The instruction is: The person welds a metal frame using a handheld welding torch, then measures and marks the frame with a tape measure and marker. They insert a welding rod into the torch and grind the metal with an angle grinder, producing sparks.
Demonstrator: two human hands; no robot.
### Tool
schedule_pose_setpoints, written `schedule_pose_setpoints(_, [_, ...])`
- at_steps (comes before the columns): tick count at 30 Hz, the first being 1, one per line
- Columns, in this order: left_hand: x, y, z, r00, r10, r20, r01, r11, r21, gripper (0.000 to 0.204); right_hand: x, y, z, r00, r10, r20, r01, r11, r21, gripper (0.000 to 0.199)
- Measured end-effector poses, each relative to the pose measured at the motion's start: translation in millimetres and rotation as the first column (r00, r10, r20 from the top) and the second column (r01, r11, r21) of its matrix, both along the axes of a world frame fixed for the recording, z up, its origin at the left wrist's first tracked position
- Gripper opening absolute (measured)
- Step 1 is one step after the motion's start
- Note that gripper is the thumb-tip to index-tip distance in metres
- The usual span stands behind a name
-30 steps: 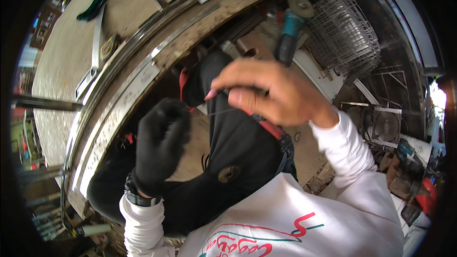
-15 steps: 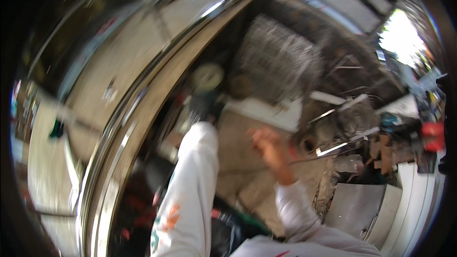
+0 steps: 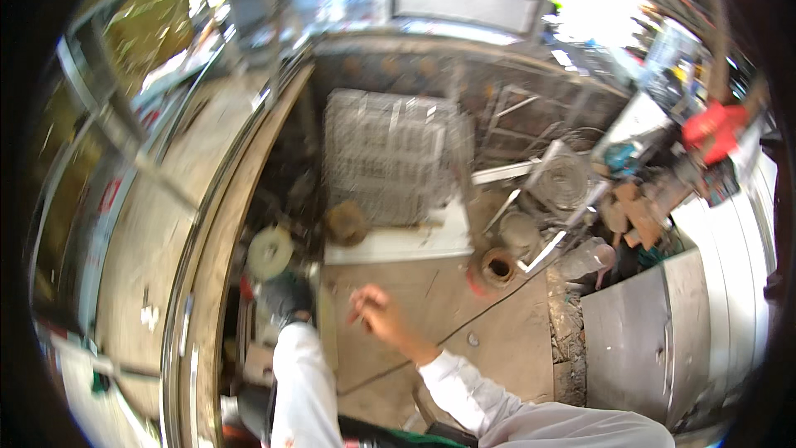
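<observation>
— Two hands show in the head view. The left hand [image 3: 286,297], in a black glove, is closed around something dark beside a pale round disc [image 3: 270,252]; blur hides what it grips.

— And the right hand [image 3: 377,315]?

— Bare, fingers loosely curled and half open, holding nothing that I can make out, over the dusty concrete floor [image 3: 497,340].

— How does the disc look?

— Flat, cream-coloured, circular, just ahead of the gloved hand and left of the bare one, close to the metal-edged workbench [image 3: 199,224].

— Any containers?

— A wire-mesh basket [image 3: 390,158] stands ahead of both hands on a white slab [image 3: 398,242]; its contents are too blurred to tell. A small rusty round can [image 3: 499,266] sits ahead and right of the bare hand, open, dark inside. Further right lies a clutter of scrap [image 3: 630,207].
</observation>
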State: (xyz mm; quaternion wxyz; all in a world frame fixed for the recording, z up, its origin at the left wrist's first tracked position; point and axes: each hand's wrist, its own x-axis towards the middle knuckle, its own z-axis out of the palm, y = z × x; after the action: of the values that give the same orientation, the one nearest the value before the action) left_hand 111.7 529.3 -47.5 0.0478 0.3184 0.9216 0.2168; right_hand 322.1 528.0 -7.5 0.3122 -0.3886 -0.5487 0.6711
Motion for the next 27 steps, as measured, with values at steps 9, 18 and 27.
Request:
schedule_pose_setpoints(9, [-19.7, -10.5, -21.3, 0.992, 0.127, -0.025, -0.128, 0.991, -0.037, 0.071, -50.0, 15.6, -6.0, 0.995, 0.101, 0.021, -0.1, 0.993, -0.066, 0.019])
schedule_pose_setpoints(18, [4.6, -8.4, -35.1, 0.985, 0.169, 0.015, -0.168, 0.984, -0.055, 0.076, -71.0, 55.1, 2.2, 0.986, 0.156, 0.053, -0.16, 0.984, 0.081, 0.024])
schedule_pose_setpoints(27, [-0.5, 4.9, -32.8, 0.982, 0.181, -0.048, -0.181, 0.984, 0.003, 0.08, -113.4, 90.2, -1.6, 0.923, 0.281, 0.262, -0.299, 0.954, 0.032, 0.023])
